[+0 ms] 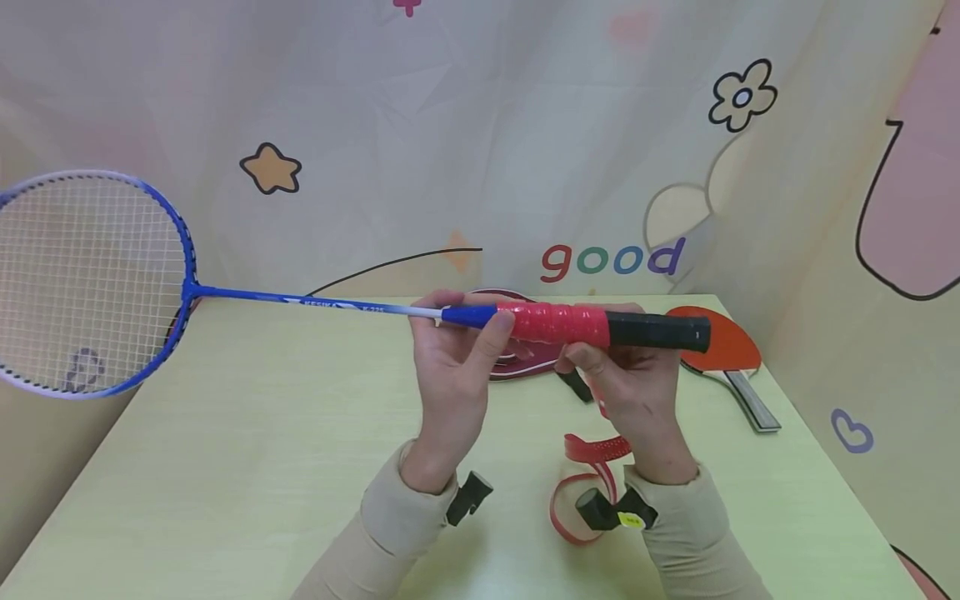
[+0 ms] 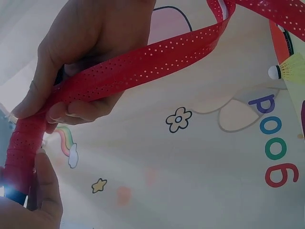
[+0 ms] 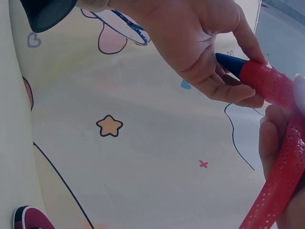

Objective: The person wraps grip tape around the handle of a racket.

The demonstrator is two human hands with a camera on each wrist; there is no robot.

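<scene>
A blue and white badminton racket (image 1: pixel 360 307) is held level above the table, its strung head to the left. Part of its handle is wrapped in red perforated grip tape (image 1: pixel 558 323); the end of the handle (image 1: pixel 660 331) is bare black. My left hand (image 1: pixel 453 383) holds it at the blue cone and the start of the wrap, thumb on the red tape. My right hand (image 1: pixel 641 396) pinches the tape against the handle at the wrap's edge. From those fingers the loose strip of tape (image 2: pixel 143 64) runs off, and its tail (image 1: pixel 596 450) hangs in curls.
On the table (image 1: pixel 262 458) a red table tennis bat (image 1: pixel 716 337) lies at the back right. A dark red bat (image 1: pixel 525 367) lies behind the hands, partly hidden. A yellow shuttlecock (image 2: pixel 288 70) shows in the left wrist view. A printed curtain (image 1: pixel 450 125) hangs behind.
</scene>
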